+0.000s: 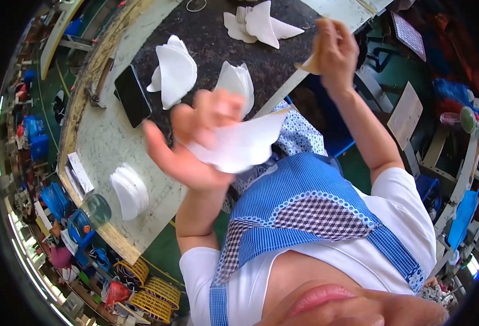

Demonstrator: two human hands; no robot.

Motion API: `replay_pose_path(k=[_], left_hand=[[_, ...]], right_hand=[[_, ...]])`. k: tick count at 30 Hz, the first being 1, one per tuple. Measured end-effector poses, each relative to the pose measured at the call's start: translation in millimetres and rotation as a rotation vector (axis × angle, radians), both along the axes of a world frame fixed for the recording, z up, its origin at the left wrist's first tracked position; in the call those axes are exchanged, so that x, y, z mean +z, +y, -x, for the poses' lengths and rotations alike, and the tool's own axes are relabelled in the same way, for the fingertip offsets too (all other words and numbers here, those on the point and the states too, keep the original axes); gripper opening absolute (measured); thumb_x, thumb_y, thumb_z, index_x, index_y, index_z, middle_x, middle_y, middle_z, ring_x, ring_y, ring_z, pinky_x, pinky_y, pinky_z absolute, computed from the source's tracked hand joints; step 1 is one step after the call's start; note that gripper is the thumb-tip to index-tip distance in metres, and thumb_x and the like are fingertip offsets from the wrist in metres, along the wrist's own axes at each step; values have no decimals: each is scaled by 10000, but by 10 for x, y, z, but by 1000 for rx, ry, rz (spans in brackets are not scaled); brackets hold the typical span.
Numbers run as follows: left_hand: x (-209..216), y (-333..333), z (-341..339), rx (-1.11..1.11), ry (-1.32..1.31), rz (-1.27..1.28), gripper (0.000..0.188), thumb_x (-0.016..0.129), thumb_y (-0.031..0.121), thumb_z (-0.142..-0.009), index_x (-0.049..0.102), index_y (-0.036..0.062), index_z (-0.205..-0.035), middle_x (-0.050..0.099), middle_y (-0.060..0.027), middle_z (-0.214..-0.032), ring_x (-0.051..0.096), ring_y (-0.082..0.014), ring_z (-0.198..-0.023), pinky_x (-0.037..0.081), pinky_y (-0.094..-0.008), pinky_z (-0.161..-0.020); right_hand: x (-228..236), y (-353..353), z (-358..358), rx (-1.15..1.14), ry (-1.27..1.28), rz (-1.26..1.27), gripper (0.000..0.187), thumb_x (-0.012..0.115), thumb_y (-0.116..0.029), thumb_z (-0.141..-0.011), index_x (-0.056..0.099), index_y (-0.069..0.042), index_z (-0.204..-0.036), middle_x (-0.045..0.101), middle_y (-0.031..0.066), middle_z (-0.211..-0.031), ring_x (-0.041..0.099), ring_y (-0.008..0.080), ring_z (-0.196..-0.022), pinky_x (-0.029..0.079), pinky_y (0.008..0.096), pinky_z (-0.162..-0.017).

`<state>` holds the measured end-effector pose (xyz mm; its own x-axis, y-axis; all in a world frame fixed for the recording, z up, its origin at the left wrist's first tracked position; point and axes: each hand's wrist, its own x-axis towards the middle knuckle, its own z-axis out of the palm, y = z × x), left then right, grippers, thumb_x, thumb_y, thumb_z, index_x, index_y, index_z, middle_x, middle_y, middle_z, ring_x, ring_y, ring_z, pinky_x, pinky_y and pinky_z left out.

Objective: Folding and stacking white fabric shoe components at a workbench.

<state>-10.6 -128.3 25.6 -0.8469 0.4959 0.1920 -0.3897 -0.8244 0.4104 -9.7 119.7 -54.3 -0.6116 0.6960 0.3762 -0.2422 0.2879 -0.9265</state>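
Blurred by motion, my left hand (204,138) is raised over the table's near edge. Its fingers are curled over a thin white cut piece (245,142) with a scalloped edge, and the thumb sticks out to the side. My right hand (334,54), at the table's right edge, pinches a small tan flat piece (313,62) whose kind I cannot make out. Close beyond my left hand lie a fanned stack of white pieces (237,81) and a second white stack (177,73). More white pieces (258,24) overlap at the far side.
A dark slab (207,32) covers part of the pale table (104,141). On the left lie a black phone (133,95), a hammer-like tool (99,87), a white stack (129,191) and a greenish glass-like container (95,210). Yellow baskets (155,299) stand on the floor.
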Motion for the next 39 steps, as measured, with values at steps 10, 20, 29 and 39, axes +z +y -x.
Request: replay_pose_path(k=[10,20,29,39], left_hand=[[-247,-429,80,-11,-335,-48,489,589,444,-919,424,141,-573,501,32,-660,502,-154,-887,402,-305,-835],[-179,-380,-56,-101,-171,58,600,493,569,-931,302,164,-532,430,35,-597,478,-158,-836,373,-302,-794],[-246,-531,-144,-6,-216,-146,615,513,591,-934,294,167,-546,437,40,-604,493,-139,-778,384,-281,-742],[-351,-785,-436,164,206,898,530,322,566,-1015,468,60,-1066,611,-125,-936,664,-176,-692,537,-273,-583]], right_hand=[[153,-82,-773,559,-436,-126,201,613,-196,-966,688,-53,-1086,630,10,-744,594,49,-658,471,197,-555],[607,-744,-307,1351,-721,68,153,660,-103,-869,685,30,-941,690,82,-771,671,115,-664,556,224,-641],[473,-672,-398,1231,-739,461,180,589,-52,-822,666,13,-971,680,72,-823,685,114,-747,574,237,-674],[-434,683,-1030,776,-875,-1078,494,549,-460,-959,680,11,-883,669,56,-788,629,153,-689,518,310,-608]])
